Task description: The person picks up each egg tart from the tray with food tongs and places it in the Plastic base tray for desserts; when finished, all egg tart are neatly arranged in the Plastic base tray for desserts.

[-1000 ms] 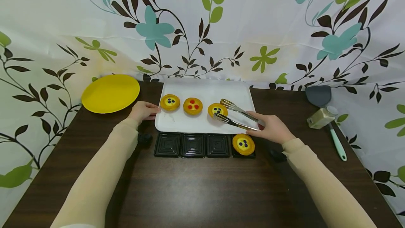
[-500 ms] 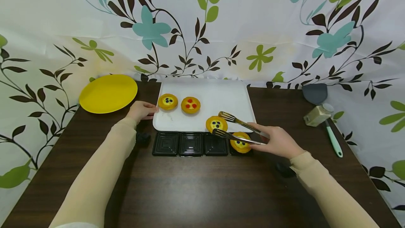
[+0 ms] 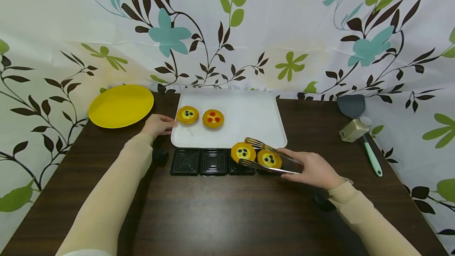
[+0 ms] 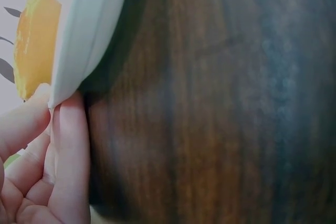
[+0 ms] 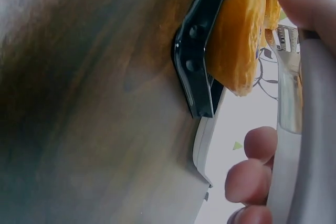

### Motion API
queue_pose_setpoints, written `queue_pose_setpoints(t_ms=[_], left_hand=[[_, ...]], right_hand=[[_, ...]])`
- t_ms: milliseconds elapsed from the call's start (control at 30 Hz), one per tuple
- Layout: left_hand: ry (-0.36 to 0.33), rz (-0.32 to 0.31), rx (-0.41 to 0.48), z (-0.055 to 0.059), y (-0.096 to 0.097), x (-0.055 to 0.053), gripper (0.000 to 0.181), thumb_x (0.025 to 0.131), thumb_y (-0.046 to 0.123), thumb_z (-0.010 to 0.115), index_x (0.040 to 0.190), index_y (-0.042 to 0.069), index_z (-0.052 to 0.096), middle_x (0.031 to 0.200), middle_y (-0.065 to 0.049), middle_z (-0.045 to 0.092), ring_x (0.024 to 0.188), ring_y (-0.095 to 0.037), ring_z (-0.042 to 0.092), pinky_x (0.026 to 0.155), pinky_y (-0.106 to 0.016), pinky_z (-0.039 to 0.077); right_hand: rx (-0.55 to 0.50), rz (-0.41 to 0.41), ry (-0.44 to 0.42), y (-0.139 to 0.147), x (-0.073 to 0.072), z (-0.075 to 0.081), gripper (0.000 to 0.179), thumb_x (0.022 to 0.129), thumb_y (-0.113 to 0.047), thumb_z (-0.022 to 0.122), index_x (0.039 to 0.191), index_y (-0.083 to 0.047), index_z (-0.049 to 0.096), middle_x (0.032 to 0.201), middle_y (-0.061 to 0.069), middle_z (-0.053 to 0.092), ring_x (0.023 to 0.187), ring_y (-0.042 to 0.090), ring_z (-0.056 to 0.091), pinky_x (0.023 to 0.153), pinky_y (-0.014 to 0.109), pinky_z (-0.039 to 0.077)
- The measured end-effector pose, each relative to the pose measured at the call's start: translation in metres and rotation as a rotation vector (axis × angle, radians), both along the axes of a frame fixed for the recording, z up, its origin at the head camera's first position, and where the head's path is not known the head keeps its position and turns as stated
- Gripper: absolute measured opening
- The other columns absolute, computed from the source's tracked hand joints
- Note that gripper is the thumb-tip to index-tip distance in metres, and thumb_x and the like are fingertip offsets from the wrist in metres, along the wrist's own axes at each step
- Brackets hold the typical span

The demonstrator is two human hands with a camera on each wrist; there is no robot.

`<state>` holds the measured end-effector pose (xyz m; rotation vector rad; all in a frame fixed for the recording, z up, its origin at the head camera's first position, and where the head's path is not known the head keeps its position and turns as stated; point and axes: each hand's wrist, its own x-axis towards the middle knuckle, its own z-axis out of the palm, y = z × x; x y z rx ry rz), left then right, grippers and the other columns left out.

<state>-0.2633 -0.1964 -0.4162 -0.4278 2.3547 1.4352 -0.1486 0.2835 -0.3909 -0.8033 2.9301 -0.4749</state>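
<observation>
Left hand (image 3: 158, 125) pinches tray (image 3: 249, 106) rim; best held steady. Tart (image 3: 243, 151) between tips of tongs (image 3: 255, 143) is at third cell (image 3: 242, 170) from left; seating unclear. Tongs straddle neighbour (image 3: 269, 158), so lower level, part tips narrowly. Right hand (image 3: 315, 169) grasps tongs.

I monitor a dark-brown wood-grain table (image 3: 213, 214). It directly bears a white rectangular tray (image 3: 249, 110) at the rear; adjoining its front, a row of four glossy black square trays (image 3: 214, 162); rear left, a flat yellow plate (image 3: 121, 106); right, a grey-headed, mint-handled spatula (image 3: 372, 156), overlapped in view by a white-capped, pale squarish jar (image 3: 352, 131).
</observation>
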Motion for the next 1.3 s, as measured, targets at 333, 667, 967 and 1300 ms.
queue_pose_setpoints(t_ms=[333, 667, 967, 1300], left_hand=[[0.01, -0.011, 0.002, 0.0049, 0.0012, 0.0038, 0.044, 0.095, 0.02, 0.059, 0.13, -0.005, 0.052, 0.129, -0.023, 0.052, 0.111, -0.03, 0.058, 0.086, -0.028, 0.054], [0.021, -0.011, -0.003, 0.0068, 0.0013, 0.0047, 0.043, 0.095, 0.02, 0.059, 0.129, -0.005, 0.053, 0.127, -0.023, 0.052, 0.108, -0.029, 0.059, 0.086, -0.029, 0.053], [0.012, -0.011, 0.003, 0.006, 0.0012, 0.004, 0.045, 0.095, 0.02, 0.059, 0.131, -0.005, 0.051, 0.129, -0.023, 0.052, 0.112, -0.031, 0.058, 0.087, -0.029, 0.053], [0.015, -0.008, 0.007, 0.0055, 0.0018, 0.0037, 0.044, 0.095, 0.02, 0.059, 0.13, -0.005, 0.052, 0.128, -0.023, 0.052, 0.108, -0.03, 0.059, 0.086, -0.029, 0.053]], right_hand=[[0.009, 0.051, 0.023, -0.0061, 0.0023, -0.0011, 0.079, 0.073, -0.062, 0.07, 0.14, -0.026, 0.047, 0.103, -0.002, 0.068, 0.06, 0.002, 0.043, 0.055, 0.019, 0.041], [0.031, 0.031, 0.004, -0.01, 0.0031, -0.001, 0.08, 0.072, -0.054, 0.076, 0.14, -0.024, 0.048, 0.074, -0.01, 0.056, 0.055, 0.002, 0.038, 0.05, 0.018, 0.036], [0.06, 0.018, 0.016, -0.0098, 0.0023, -0.0044, 0.081, 0.073, -0.06, 0.072, 0.142, -0.026, 0.046, 0.099, -0.002, 0.068, 0.063, 0.004, 0.047, 0.056, 0.021, 0.044], [0.069, 0.015, 0.02, -0.0092, 0.0018, -0.0063, 0.084, 0.072, -0.063, 0.071, 0.142, -0.026, 0.045, 0.107, 0.001, 0.068, 0.064, 0.005, 0.048, 0.057, 0.022, 0.044]])
